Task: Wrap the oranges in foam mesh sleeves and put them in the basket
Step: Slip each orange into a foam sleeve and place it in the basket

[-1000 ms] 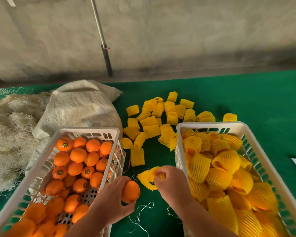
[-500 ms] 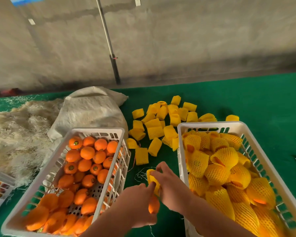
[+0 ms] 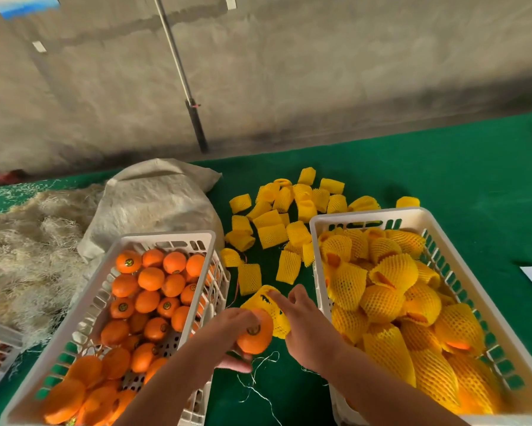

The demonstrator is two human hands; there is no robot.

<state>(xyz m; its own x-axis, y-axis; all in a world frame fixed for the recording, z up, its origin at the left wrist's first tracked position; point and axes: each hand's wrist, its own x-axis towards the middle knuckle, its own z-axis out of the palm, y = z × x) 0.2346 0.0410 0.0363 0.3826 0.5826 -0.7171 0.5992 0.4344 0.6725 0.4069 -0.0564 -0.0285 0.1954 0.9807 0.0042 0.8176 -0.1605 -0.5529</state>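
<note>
Head view: the left hand grips a glossy orange with a small round dark sticker — its print too small to read. The orange's far side sits in the mouth of a yellow mesh sleeve, which the right hand holds stretched with its fingers. Left of the grip, one white basket holds bare stickered oranges, too piled to count. Right of it, a second basket holds sleeved ones. Beyond the grip lie some two dozen loose sleeves on green cloth.
</note>
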